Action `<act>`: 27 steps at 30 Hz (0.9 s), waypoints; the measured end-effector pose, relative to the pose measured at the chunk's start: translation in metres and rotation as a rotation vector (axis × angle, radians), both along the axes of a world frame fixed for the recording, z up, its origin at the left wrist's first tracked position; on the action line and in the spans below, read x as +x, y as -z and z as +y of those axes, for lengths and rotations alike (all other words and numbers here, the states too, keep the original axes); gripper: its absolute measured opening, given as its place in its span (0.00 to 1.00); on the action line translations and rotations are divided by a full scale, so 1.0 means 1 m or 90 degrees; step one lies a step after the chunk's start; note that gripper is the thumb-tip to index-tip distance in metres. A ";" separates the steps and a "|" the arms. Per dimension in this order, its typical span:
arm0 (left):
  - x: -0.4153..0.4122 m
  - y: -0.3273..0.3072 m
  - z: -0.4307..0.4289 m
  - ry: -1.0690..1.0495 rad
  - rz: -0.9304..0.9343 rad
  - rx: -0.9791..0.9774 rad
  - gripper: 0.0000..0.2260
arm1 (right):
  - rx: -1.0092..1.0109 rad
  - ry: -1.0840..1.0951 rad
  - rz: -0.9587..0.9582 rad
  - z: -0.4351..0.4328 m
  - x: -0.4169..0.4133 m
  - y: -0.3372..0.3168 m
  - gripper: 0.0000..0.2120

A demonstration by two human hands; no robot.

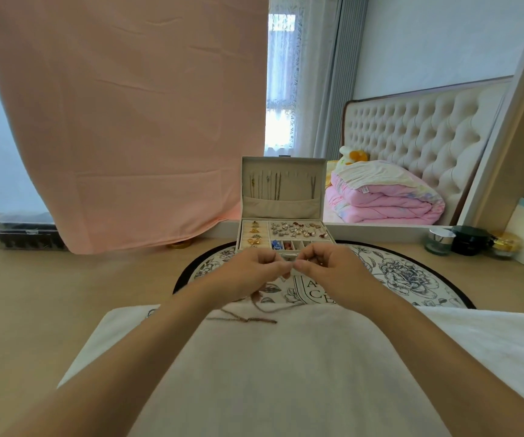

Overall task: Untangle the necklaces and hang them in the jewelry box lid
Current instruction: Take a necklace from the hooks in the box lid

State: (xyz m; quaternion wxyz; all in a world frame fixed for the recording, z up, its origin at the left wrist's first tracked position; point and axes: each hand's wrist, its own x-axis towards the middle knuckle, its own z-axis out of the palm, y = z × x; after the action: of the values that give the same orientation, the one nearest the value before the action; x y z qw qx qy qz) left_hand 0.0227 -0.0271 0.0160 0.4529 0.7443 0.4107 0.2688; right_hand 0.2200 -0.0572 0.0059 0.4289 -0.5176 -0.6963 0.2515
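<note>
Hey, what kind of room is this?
Probably a bedroom, seen from a dressing table: a tufted headboard and a folded pink quilt behind, with an open jewelry box and cosmetic jars in front.

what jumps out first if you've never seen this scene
Two hands meet at centre, left hand and right hand pinching a thin necklace that trails onto the white towel. Behind them stands the open jewelry box, chains hanging in its lid. A big pink cloth fills the upper left.
</note>
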 end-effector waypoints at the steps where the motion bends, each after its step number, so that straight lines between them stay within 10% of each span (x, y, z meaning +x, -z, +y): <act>1: -0.002 -0.008 0.005 0.000 0.036 0.021 0.10 | -0.001 -0.003 -0.012 0.003 0.002 -0.006 0.04; 16: 0.018 -0.096 0.103 -0.031 0.004 0.178 0.09 | 0.084 0.063 0.038 0.109 0.022 -0.095 0.04; 27: 0.070 -0.087 0.225 -0.320 0.009 0.280 0.11 | 0.128 0.230 0.142 0.231 0.032 -0.092 0.09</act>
State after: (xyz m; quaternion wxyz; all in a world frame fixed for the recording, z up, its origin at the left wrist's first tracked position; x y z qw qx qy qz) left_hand 0.0924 0.1976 0.1034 0.1985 0.7016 0.5167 0.4489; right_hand 0.2522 0.1741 0.0978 0.5905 -0.5574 -0.5626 0.1553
